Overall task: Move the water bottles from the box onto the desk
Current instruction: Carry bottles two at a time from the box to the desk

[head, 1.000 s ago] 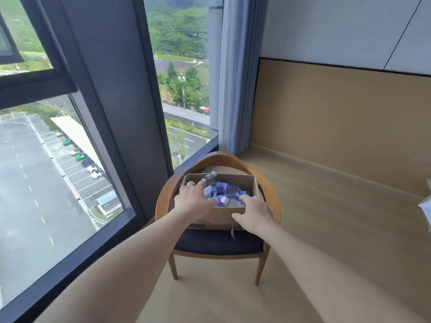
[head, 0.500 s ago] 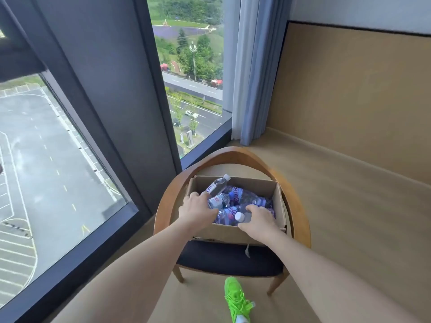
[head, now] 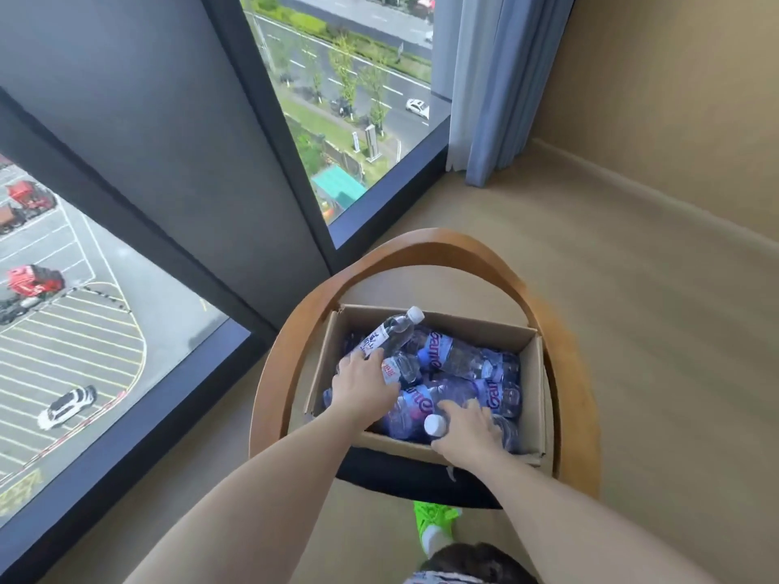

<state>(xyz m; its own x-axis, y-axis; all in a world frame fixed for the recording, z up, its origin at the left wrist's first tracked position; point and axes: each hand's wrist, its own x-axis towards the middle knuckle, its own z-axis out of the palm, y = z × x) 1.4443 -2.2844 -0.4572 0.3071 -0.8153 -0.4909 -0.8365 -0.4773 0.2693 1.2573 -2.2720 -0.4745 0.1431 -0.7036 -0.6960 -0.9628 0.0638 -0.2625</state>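
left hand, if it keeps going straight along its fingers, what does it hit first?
The left hand points up and away into the box. Its fingertips already sit at the clear bottle leaning on the far-left corner, so that bottle comes first, then probably the box's back wall. Depth is unclear.

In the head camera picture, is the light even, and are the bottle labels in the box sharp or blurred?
Head view: daylight from the window lights the scene evenly, without hard shadows; the wide lens bends the window frames and the chair; the labels on the bottles in the box are soft and only partly readable; both forearms look stretched near the lower edge.
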